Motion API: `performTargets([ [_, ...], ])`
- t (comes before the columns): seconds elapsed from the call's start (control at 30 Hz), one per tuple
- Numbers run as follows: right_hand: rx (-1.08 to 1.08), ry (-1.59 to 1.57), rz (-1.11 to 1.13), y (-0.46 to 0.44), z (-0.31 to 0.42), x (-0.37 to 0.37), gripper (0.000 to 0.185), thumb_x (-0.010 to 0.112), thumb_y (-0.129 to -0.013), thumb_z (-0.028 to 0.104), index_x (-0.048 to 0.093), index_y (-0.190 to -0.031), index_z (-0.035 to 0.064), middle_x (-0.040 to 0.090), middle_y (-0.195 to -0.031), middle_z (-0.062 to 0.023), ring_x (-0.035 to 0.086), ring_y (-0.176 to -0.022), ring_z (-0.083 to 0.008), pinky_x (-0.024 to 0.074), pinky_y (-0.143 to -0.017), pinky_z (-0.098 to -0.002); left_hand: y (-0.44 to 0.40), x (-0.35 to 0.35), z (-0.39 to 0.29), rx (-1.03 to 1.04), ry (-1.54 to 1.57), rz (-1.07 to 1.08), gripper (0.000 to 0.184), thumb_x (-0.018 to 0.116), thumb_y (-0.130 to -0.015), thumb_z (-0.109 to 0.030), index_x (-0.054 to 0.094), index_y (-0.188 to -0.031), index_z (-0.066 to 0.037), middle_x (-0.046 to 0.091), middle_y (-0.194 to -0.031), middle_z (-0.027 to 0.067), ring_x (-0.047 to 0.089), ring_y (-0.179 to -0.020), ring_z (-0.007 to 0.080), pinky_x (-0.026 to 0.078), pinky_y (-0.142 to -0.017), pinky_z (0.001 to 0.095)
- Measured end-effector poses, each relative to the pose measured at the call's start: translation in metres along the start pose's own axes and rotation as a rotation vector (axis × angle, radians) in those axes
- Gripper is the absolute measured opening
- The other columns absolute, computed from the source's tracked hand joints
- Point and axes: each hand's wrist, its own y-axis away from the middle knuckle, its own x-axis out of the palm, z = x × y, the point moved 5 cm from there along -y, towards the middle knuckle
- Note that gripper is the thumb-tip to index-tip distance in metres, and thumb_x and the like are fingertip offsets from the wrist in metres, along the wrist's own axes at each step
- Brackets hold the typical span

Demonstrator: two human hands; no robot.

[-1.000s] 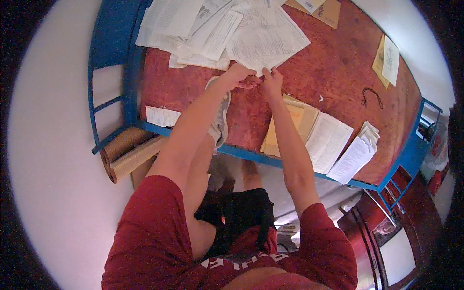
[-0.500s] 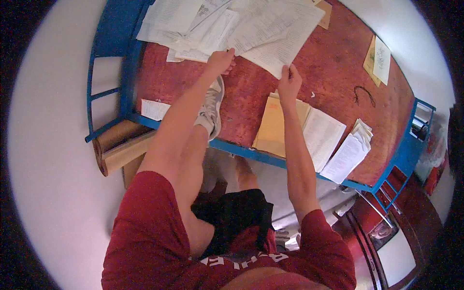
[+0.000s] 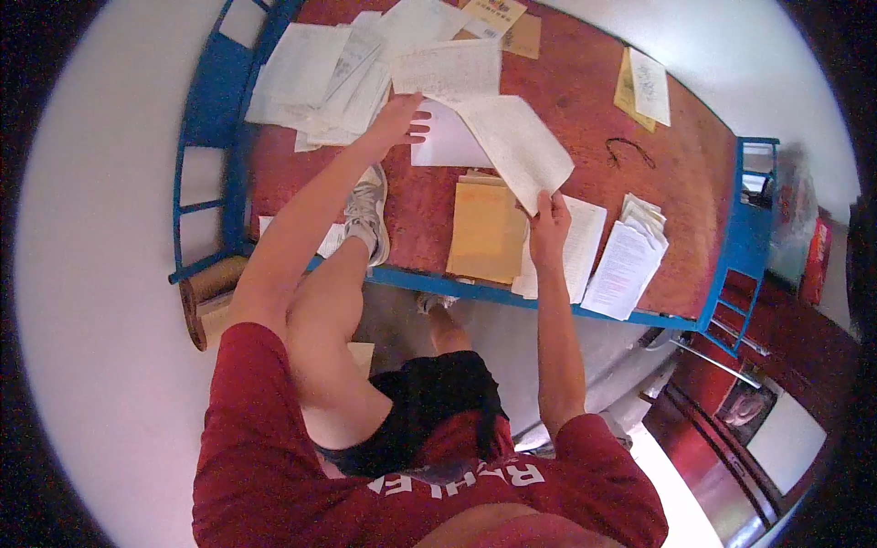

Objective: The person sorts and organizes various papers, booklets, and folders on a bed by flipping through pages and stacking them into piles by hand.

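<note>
My right hand [image 3: 548, 224] is closed on the lower corner of a written sheet [image 3: 519, 146], which tilts up over the red bed board [image 3: 416, 215]. A second written sheet [image 3: 448, 68] adjoins it on the upper left; I cannot tell whether the two are joined. My left hand [image 3: 397, 123] has its fingers apart, at the lower edge of that second sheet and over a plain white sheet [image 3: 446, 137]. Left of it lies a spread of loose printed papers [image 3: 301, 73]. Below the raised sheet are a yellow-brown envelope [image 3: 484, 228] and an open notebook [image 3: 580, 242], partly hidden by my right hand and forearm.
A folded paper stack [image 3: 626, 265] lies near the blue bed rail [image 3: 639, 318]. Farther back are a dark cord [image 3: 630, 152], a card [image 3: 649, 87] and brown envelopes [image 3: 521, 35]. My shoe [image 3: 367, 215] rests on the board. A rolled mat [image 3: 206, 306] stands at left.
The view has shifted. My right hand has come down and nearer with a sheet in its grip. My left hand's fingers have spread. The plain white sheet now shows beneath the written ones.
</note>
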Motion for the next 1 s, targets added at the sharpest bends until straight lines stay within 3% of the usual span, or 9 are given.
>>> performTargets([
  [0.2,-0.018,-0.019,0.062,0.04,0.016,-0.018,0.024,0.042,-0.089,0.014,0.049,-0.106,-0.0031,0.056,-0.099,-0.0082,0.056,-0.084,-0.0134,0.0483,-0.072,-0.0274,0.068,0.027,-0.056,-0.014,0.261,0.0,0.042,0.049,-0.085,-0.033,0.045,-0.106,0.003,0.055,-0.098,0.014,0.056,-0.087,0.0239,0.049,-0.075,0.0341],
  [0.47,0.019,-0.101,0.151,0.095,0.039,-0.018,0.027,0.043,-0.089,0.014,0.047,-0.109,-0.0044,0.056,-0.099,-0.009,0.056,-0.083,-0.0128,0.0462,-0.071,-0.025,0.116,0.001,-0.067,0.138,0.061,-0.247,0.034,0.051,-0.083,-0.03,0.056,-0.087,0.004,0.058,-0.089,0.0134,0.058,-0.077,0.0227,0.048,-0.067,0.0319],
  [0.53,0.049,-0.089,0.188,0.109,0.036,-0.021,0.028,0.044,-0.089,0.014,0.047,-0.11,-0.0048,0.056,-0.099,-0.0087,0.055,-0.083,-0.0124,0.0454,-0.071,-0.0241,0.137,-0.001,-0.092,0.213,-0.688,-0.398,0.035,0.053,-0.08,-0.028,0.059,-0.071,0.005,0.059,-0.089,0.0175,0.058,-0.076,0.0253,0.047,-0.067,0.0329],
  [0.57,0.087,-0.035,0.172,0.113,0.033,-0.022,0.028,0.044,-0.089,0.014,0.047,-0.11,-0.0048,0.057,-0.098,-0.0082,0.055,-0.084,-0.0115,0.0448,-0.072,-0.0233,0.152,0.008,-0.094,0.384,-0.686,-0.423,0.038,0.055,-0.078,-0.029,0.059,-0.064,0.006,0.058,-0.095,0.0212,0.058,-0.079,0.0298,0.045,-0.072,0.0345],
  [0.6,0.111,-0.008,0.168,0.118,0.034,-0.018,0.028,0.044,-0.089,0.014,0.047,-0.11,-0.0048,0.057,-0.098,-0.008,0.054,-0.085,-0.0111,0.0446,-0.072,-0.023,0.158,0.013,-0.09,0.376,-0.686,-0.43,0.038,0.055,-0.078,-0.029,0.059,-0.064,0.006,0.058,-0.095,0.0212,0.058,-0.079,0.0298,0.045,-0.072,0.0345],
  [0.67,0.134,-0.035,0.177,0.134,0.044,-0.006,0.028,0.044,-0.089,0.014,0.048,-0.11,-0.0046,0.057,-0.097,-0.0068,0.053,-0.085,-0.0099,0.0434,-0.072,-0.0214,0.183,0.032,-0.09,0.812,-1.048,-0.511,0.036,0.053,-0.08,-0.03,0.061,-0.071,0.004,0.056,-0.102,0.0202,0.056,-0.088,0.0319,0.043,-0.077,0.0351],
  [0.8,0.081,0.013,0.178,0.138,-0.006,0.01,0.026,0.045,-0.089,0.015,0.051,-0.108,-0.0016,0.057,-0.092,-0.003,0.051,-0.077,-0.0066,0.0397,-0.063,-0.018,0.233,0.076,-0.044,0.891,-1.102,-0.145,0.03,0.049,-0.083,-0.027,0.059,-0.093,0.0,0.054,-0.108,0.017,0.051,-0.099,0.0299,0.04,-0.084,0.0346],
  [0.93,0.101,0.128,0.206,0.145,0.0,0.026,0.024,0.046,-0.088,0.015,0.053,-0.106,0.0007,0.055,-0.086,0.0006,0.045,-0.068,-0.0037,0.0339,-0.056,-0.0162,0.254,0.057,-0.011,0.733,-0.904,-0.187,0.032,0.05,-0.083,-0.028,0.057,-0.098,-0.001,0.055,-0.106,0.0174,0.052,-0.096,0.0297,0.042,-0.081,0.034],
  [1.0,0.096,0.092,0.2,0.146,-0.001,0.033,0.023,0.046,-0.088,0.014,0.053,-0.106,0.0021,0.054,-0.08,0.0029,0.041,-0.063,-0.0015,0.0305,-0.053,-0.016,0.265,0.018,-0.005,0.527,-0.498,-0.453,0.032,0.049,-0.084,-0.029,0.057,-0.099,-0.002,0.057,-0.102,0.0148,0.055,-0.092,0.0235,0.044,-0.076,0.032],
])
